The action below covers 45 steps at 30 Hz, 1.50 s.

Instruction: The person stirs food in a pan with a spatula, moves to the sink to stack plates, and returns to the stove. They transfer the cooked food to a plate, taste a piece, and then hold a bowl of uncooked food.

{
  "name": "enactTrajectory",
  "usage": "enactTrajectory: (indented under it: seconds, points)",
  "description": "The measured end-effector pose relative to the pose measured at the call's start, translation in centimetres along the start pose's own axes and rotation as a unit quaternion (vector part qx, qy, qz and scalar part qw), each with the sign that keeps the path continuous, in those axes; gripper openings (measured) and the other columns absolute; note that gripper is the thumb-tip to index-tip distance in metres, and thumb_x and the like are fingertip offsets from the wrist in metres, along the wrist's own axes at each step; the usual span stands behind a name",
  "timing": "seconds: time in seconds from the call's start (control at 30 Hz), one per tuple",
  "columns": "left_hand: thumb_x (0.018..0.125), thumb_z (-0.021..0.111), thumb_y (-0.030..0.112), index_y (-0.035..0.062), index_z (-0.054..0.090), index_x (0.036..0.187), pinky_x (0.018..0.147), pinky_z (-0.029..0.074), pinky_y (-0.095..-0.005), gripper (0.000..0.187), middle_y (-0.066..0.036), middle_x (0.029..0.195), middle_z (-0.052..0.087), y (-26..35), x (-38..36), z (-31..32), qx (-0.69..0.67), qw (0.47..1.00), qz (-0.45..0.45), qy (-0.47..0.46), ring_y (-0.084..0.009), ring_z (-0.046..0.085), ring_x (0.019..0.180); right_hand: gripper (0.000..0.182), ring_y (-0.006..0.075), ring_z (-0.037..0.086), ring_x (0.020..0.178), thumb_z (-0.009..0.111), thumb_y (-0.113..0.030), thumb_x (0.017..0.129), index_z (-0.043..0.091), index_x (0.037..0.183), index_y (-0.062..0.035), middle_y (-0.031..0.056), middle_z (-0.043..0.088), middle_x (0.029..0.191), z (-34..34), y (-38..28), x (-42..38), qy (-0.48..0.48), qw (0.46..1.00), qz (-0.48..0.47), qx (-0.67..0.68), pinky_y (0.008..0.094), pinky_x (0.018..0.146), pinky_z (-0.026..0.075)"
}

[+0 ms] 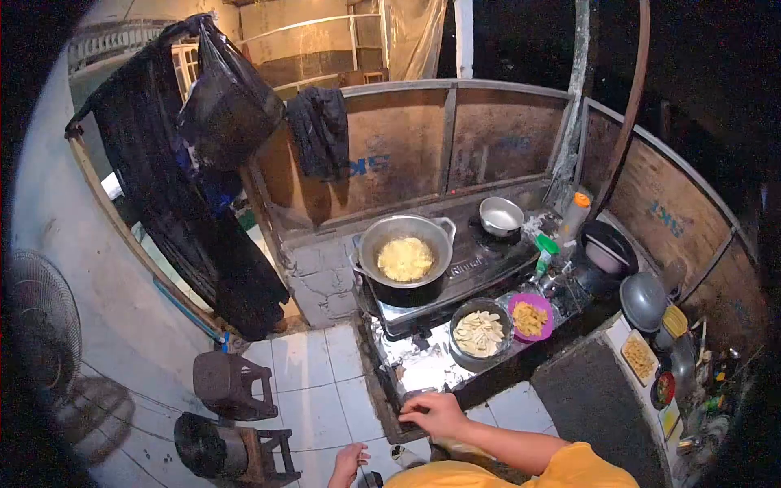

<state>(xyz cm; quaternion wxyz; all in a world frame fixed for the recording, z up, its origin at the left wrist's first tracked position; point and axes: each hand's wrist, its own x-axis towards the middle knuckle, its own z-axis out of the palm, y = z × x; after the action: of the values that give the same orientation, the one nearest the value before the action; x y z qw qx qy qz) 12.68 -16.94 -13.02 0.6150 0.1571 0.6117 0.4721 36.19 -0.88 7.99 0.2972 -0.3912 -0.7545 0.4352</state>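
My right hand (436, 415) is near the front edge of the foil-covered counter (423, 374), its fingers curled together; whether anything is between them is too small to tell. Lower down, my left hand (351, 460) hangs over the tiled floor, its fingers partly hidden from view. A large pot (377, 236) on the gas stove (393, 313) holds yellow food frying in oil. Beyond my right hand stands a dark bowl (469, 353) of pale sliced pieces, with a pink bowl (541, 302) of yellow pieces beside it.
A small metal pan (501, 215) sits on the stove's far burner. Behind it are an orange-capped bottle (575, 215) and a green-topped bottle (545, 248). Stools (228, 386) stand at the left. Dishes and a tray of small pieces (639, 358) lie at the right.
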Motion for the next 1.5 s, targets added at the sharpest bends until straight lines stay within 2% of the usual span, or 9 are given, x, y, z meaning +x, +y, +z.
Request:
enactTrajectory:
  seconds: [0.27, 0.63, 0.67, 0.73, 0.8, 1.1, 1.27, 1.33, 1.5]
  points:
    - [0.089, 0.043, 0.016, 0.0062, 0.059, 0.099, 0.044, 0.040, -0.0264, 0.021, -0.001, 0.067, 0.051, -3.5, -2.9, -1.9, 0.167, 0.971, -0.163, 0.048, -0.0113, 0.044, 0.053, 0.030, 0.0319, 0.063, 0.071, 0.054, -0.034, 0.080, 0.065, 0.071, -0.0070, 0.0125, 0.065, 0.074, 4.3, 38.1, -23.7, -0.165, 0.854, 0.327, -0.369, 0.0455, 0.061, 0.049]
    - [0.089, 0.044, 0.016, 0.0080, 0.057, 0.104, 0.044, 0.040, -0.0266, 0.022, -0.002, 0.069, 0.050, -5.0, -3.7, -4.5, 0.090, 0.975, -0.185, 0.084, -0.0115, 0.044, 0.053, 0.029, 0.0306, 0.064, 0.070, 0.057, -0.034, 0.075, 0.065, 0.070, -0.0067, 0.0139, 0.066, 0.075, 5.2, 38.3, -23.0, -0.307, 0.825, 0.429, -0.202, 0.0456, 0.061, 0.049]
    - [0.089, 0.044, 0.017, 0.0081, 0.057, 0.105, 0.044, 0.040, -0.0266, 0.022, -0.002, 0.069, 0.050, -5.3, -4.7, -5.3, 0.087, 0.973, -0.195, 0.089, -0.0115, 0.044, 0.053, 0.031, 0.0297, 0.065, 0.071, 0.059, -0.034, 0.072, 0.066, 0.069, -0.0038, 0.0164, 0.066, 0.077, 5.8, 40.5, -22.9, -0.318, 0.861, 0.244, -0.314, 0.0450, 0.061, 0.050]
    - [0.089, 0.044, 0.017, 0.0084, 0.057, 0.106, 0.044, 0.040, -0.0266, 0.023, -0.002, 0.069, 0.050, -6.0, -4.6, -5.5, 0.076, 0.973, -0.199, 0.091, -0.0116, 0.043, 0.053, 0.036, 0.0325, 0.065, 0.078, 0.053, -0.034, 0.074, 0.069, 0.083, -0.0027, 0.0165, 0.067, 0.082, 3.9, 31.2, -16.4, -0.369, 0.814, 0.302, -0.332, 0.0428, 0.072, 0.051]
    - [0.089, 0.044, 0.017, 0.0088, 0.056, 0.106, 0.043, 0.040, -0.0267, 0.023, -0.002, 0.069, 0.050, -6.3, -4.8, -6.1, 0.066, 0.972, -0.204, 0.094, -0.0116, 0.043, 0.052, 0.043, 0.0302, 0.065, 0.077, 0.053, -0.045, 0.079, 0.068, 0.087, -0.0053, 0.0188, 0.066, 0.082, 4.9, 29.1, -15.2, -0.102, 0.828, 0.516, -0.197, 0.0411, 0.069, 0.051]
    - [0.089, 0.044, 0.017, 0.0102, 0.055, 0.110, 0.043, 0.040, -0.0268, 0.025, -0.002, 0.071, 0.049, -7.0, -3.6, -7.9, 0.017, 0.972, -0.214, 0.097, -0.0118, 0.043, 0.052, 0.089, 0.0340, 0.047, 0.117, 0.051, -0.069, 0.073, 0.038, 0.136, -0.0071, 0.0208, 0.048, 0.129, 6.1, 26.1, -17.3, -0.182, 0.874, 0.404, -0.201, 0.0387, 0.099, 0.036]
    - [0.088, 0.044, 0.017, 0.0110, 0.054, 0.112, 0.043, 0.040, -0.0269, 0.026, -0.002, 0.071, 0.049, -6.5, -3.0, -8.1, -0.010, 0.972, -0.213, 0.100, -0.0118, 0.042, 0.052, 0.063, 0.0304, 0.060, 0.098, 0.058, -0.058, 0.074, 0.063, 0.110, -0.0067, 0.0200, 0.063, 0.105, 1.0, 27.9, -15.9, -0.312, 0.837, 0.372, -0.252, 0.0383, 0.084, 0.047]
    - [0.088, 0.044, 0.017, 0.0113, 0.054, 0.113, 0.042, 0.040, -0.0269, 0.027, -0.002, 0.072, 0.049, -6.4, -2.2, -7.3, -0.021, 0.972, -0.212, 0.097, -0.0119, 0.042, 0.051, 0.044, 0.0294, 0.064, 0.081, 0.058, -0.047, 0.078, 0.070, 0.086, -0.0057, 0.0155, 0.067, 0.085, -2.3, 28.1, -16.2, -0.199, 0.898, 0.389, -0.044, 0.0382, 0.074, 0.049]
    - [0.088, 0.046, 0.015, 0.0134, 0.050, 0.118, 0.042, 0.040, -0.0280, 0.031, -0.003, 0.073, 0.046, -3.7, 1.4, -3.5, -0.077, 0.979, -0.151, 0.116, -0.0124, 0.041, 0.050, 0.032, 0.0283, 0.064, 0.069, 0.056, -0.035, 0.081, 0.070, 0.072, -0.0072, 0.0133, 0.066, 0.071, -6.1, 30.7, -16.5, -0.003, 0.896, 0.373, -0.241, 0.0382, 0.069, 0.049]
